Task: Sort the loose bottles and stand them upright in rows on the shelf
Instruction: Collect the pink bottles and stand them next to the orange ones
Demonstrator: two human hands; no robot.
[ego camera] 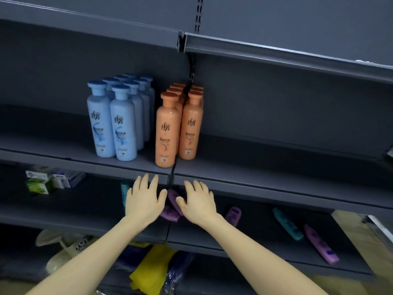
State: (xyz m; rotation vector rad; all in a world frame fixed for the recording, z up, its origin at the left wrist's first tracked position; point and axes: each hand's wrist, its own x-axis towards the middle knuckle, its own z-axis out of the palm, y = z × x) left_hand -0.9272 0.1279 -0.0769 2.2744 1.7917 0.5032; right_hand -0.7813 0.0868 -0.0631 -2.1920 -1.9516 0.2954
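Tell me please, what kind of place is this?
Most likely a shop, or its stockroom: grey metal shelving, identical blue bottles and orange bottles standing in rows with labels facing out, and loose bottles lying on the shelf below.

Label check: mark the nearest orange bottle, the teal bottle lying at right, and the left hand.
nearest orange bottle [167,133]: head view, body label.
teal bottle at right [288,224]: head view, mid-body.
left hand [143,199]: head view, back of hand.

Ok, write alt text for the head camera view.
A left hand and right hand, both open, reach toward purple bottles lying on a lower shelf. Above, blue bottles and orange bottles stand upright in rows. Other bottles lie further right.
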